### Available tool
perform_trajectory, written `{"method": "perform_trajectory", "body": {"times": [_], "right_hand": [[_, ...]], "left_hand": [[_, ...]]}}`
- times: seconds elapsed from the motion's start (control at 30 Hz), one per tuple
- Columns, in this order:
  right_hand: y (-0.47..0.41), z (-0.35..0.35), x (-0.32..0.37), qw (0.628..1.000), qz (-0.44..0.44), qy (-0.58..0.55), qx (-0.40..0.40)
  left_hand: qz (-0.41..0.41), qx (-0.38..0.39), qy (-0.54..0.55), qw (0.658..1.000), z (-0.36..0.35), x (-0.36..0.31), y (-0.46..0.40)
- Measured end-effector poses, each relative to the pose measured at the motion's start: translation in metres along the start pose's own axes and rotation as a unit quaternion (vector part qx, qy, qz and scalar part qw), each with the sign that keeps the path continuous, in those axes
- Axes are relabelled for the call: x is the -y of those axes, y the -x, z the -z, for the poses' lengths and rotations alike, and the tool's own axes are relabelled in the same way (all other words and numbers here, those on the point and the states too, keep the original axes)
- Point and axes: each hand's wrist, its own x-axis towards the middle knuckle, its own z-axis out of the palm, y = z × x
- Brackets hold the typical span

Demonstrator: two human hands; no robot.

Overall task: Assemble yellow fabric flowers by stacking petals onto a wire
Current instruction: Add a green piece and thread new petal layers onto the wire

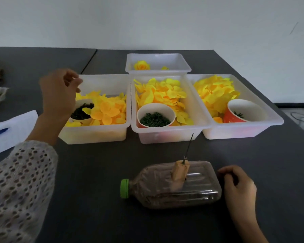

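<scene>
- Dark grey surface [98, 172] runs back to a pale wall and carries everything in view.
- Three white plastic bins stand side by side across the middle: the left bin [95, 135], the middle bin [167, 135] and the right bin [239, 132], their rims touching or nearly so. Each holds loose yellow fabric petals [165, 93] and a paper cup.
- A fourth, smaller bin [158, 63] sits behind the middle one, with a finished yellow flower [141, 65] lying in it.
- A clear plastic bottle [174, 186] with a green cap lies on its side near the front edge, cap pointing left, brown fill inside.
- A tan block [180, 172] sits on the bottle's upper side, and a thin dark wire [189, 146] stands up out of it, leaning slightly right; nothing is threaded on it.
- The left hand [60, 95], on an arm in a white openwork sleeve [19, 190], hovers over the left bin's near-left corner. Its grip is loosely curled, thumb and forefinger close together; whether they pinch anything cannot be told. The wire is well apart, off to its right and nearer the person.
- The right hand [239, 186] rests on the surface with its grip curled against the bottle's base end, just right of the wire's block.
- The cup [155, 114] in the middle bin holds small dark green rings; the left bin's cup [82, 111], partly under the left hand, holds dark green pieces too.
- White paper [12, 130] with a blue pen lies at the far left.
</scene>
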Motion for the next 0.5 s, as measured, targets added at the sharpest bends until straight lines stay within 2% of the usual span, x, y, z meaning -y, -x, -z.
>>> {"method": "perform_trajectory", "body": {"times": [0.1, 0.17, 0.37, 0.5], "right_hand": [[0.0, 0.0, 0.0, 1.0, 0.001, 0.004, -0.002], [0.0, 0.001, -0.001, 1.0, 0.001, 0.005, -0.006], [-0.001, 0.0, -0.001, 1.0, 0.0, 0.006, -0.014], [-0.001, -0.001, -0.003, 1.0, 0.002, 0.0, -0.011]], "left_hand": [[0.018, -0.076, 0.159, 0.984, 0.004, -0.046, 0.008], [0.035, -0.08, 0.248, 0.965, 0.005, -0.083, 0.024], [0.033, 0.075, 0.422, 0.903, -0.01, -0.171, 0.096], [0.021, 0.194, 0.446, 0.874, -0.031, -0.196, 0.137]]}}
